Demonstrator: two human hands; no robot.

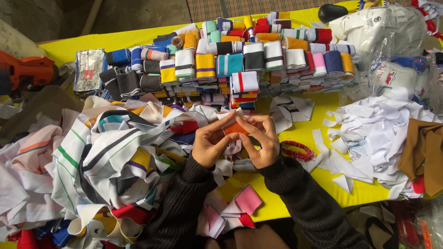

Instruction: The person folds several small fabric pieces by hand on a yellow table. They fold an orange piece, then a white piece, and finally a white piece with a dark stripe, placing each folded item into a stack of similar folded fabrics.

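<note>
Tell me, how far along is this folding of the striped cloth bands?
Done: rows of folded bands stacked along the far side of the yellow table. In hand: the left hand and right hand fold an orange piece between them. Left: a big loose heap of striped bands beside the left arm, so plenty remains.

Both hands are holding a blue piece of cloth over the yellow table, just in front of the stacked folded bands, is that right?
Not quite: the head view shows the piece of cloth is orange, not blue. Both the left hand and right hand hold it over the yellow table, in front of the stacked folded bands.
</note>
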